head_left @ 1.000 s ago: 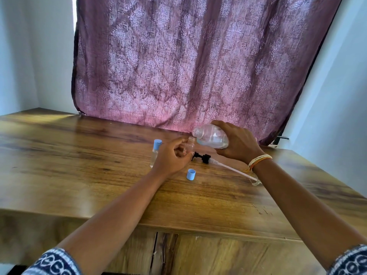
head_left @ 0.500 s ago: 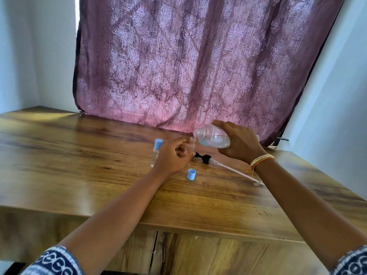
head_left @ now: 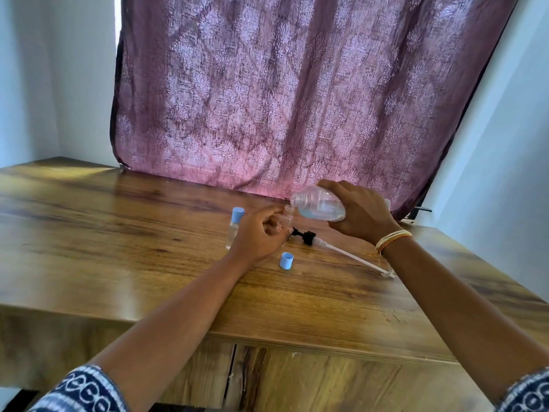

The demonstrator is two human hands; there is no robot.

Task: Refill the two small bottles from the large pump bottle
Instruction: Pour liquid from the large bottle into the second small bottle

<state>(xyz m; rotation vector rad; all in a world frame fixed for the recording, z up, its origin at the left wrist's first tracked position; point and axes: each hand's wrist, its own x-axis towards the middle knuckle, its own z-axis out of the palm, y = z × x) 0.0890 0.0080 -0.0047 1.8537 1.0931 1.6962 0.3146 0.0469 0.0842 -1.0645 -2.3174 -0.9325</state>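
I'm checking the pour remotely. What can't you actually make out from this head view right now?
- Fill level of the open small clear bottle: left hand wraps its body.
- Any stream from the large clear bottle, tilted in the right hand: too fine to tell.
- Level in the blue-capped small bottle: too small, partly behind the left hand.

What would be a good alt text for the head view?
The right hand tips the large bottle over a small open bottle held by the left hand; a blue cap lies on the wooden table.
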